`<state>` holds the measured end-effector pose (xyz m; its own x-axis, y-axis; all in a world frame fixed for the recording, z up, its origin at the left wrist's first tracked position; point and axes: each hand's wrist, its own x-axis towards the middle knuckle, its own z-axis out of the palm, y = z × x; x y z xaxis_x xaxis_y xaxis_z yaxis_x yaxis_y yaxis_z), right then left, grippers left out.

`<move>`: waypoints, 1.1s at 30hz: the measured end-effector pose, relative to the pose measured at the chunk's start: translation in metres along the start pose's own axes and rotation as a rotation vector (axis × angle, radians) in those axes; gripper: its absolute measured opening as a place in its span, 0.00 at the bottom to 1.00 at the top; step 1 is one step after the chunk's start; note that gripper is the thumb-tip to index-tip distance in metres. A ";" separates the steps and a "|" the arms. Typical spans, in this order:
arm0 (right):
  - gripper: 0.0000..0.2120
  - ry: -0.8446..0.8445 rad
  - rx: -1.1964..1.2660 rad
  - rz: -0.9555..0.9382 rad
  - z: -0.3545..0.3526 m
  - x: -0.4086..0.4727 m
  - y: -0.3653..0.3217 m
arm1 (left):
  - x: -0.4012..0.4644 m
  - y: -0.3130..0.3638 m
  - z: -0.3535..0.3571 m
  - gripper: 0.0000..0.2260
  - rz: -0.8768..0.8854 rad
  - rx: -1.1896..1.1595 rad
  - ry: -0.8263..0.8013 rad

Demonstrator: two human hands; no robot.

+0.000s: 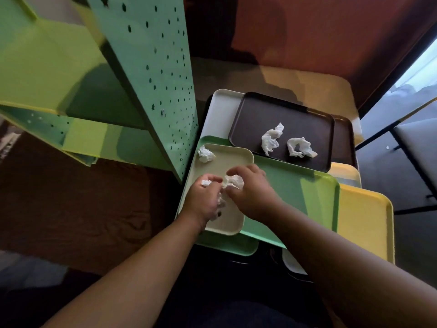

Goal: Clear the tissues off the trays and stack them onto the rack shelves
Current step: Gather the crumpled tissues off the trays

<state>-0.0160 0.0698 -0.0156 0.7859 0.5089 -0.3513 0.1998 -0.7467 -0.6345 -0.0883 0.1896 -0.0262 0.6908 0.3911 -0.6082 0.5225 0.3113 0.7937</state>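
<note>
Nearest the camera, both hands work over the small beige tray [233, 162], which lies on top of a larger green tray [295, 192] in a loose spread of overlapping trays on the worktop. The left hand [203, 200] is curled shut round crumpled tissue, white paper poking out above the fingers and below the palm. The right hand [250, 192] has its grip pinched on a crumpled tissue [234, 182] right beside the left knuckles, so the two hands touch or nearly touch over the tray's middle. Whether the paper in both hands is one piece or several is hard to tell, as the fingers hide most of it. The move to come probably turns on the last tissue on this tray [206, 154]: it sits in the far left corner, just beyond the left hand, which is the nearer one. Farther off, a dark brown tray [264, 107] carries two more crumpled tissues [272, 138] side by side, ahead and to the right, nearer the right hand. To the left stands the green perforated rack [151, 74], its shelves only partly in view and the lower ones cut off.
</note>
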 end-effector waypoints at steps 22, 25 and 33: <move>0.24 -0.167 -0.486 -0.067 0.012 0.087 -0.044 | 0.019 -0.015 -0.049 0.08 -0.056 -0.013 0.016; 0.30 -0.318 -0.722 -0.146 0.027 0.102 -0.052 | 0.020 -0.015 -0.053 0.05 -0.081 -0.044 -0.008; 0.15 -0.006 -0.080 -0.167 0.016 0.063 -0.041 | 0.023 -0.001 -0.052 0.21 -0.083 -0.012 0.001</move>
<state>0.0162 0.1393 -0.0228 0.7343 0.6310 -0.2501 0.3733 -0.6831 -0.6277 -0.0990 0.2438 -0.0411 0.6447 0.3648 -0.6718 0.5719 0.3529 0.7405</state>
